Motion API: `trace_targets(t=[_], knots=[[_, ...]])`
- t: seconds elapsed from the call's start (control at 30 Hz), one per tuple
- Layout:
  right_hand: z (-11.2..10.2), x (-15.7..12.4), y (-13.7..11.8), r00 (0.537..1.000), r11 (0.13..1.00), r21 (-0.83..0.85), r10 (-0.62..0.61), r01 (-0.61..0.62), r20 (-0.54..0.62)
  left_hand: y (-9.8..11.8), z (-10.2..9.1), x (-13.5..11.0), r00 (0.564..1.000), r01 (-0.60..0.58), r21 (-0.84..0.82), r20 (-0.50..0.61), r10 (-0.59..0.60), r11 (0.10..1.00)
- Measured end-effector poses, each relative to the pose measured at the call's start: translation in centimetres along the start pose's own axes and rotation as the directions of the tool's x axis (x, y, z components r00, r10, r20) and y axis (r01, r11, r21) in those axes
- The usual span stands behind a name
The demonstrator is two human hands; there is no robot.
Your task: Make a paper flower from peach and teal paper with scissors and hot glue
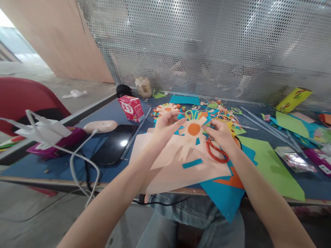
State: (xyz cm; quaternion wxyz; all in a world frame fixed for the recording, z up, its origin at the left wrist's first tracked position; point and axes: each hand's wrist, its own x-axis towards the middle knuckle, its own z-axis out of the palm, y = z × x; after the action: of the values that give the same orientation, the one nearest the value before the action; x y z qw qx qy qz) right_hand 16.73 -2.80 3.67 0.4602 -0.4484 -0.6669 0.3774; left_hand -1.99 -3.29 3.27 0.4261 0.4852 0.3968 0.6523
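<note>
A paper flower (193,130) with a scalloped orange centre, peach petals and blue and green paper loops is between my hands. My left hand (168,125) pinches at its left side, by a blue petal. My right hand (221,133) is closed on its right edge with thumb and finger. Beneath lie peach paper sheets (150,175), with a loose blue paper strip (192,163) on top. Scissors with orange-red handles (217,154) rest right under my right hand, their blades hidden. A second paper flower (167,109) lies behind my left hand.
Paper scraps (219,112) pile up at the back. Green paper (271,165) and blue paper (223,201) lie on the right, the blue overhanging the edge. Leftward are a phone (113,144), a pink box (131,108) and a white cable (73,162). A perforated metal panel (155,44) stands behind.
</note>
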Motion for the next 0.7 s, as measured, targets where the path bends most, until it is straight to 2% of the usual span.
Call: trace_targets(t=[0.7], knots=[[-0.13, -0.01, 0.03, 0.999, 0.998, -0.051, -0.038, 0.037, -0.009, 0.16, -0.11, -0.08, 0.997, 0.07, -0.006, -0.024, -0.07, 0.998]])
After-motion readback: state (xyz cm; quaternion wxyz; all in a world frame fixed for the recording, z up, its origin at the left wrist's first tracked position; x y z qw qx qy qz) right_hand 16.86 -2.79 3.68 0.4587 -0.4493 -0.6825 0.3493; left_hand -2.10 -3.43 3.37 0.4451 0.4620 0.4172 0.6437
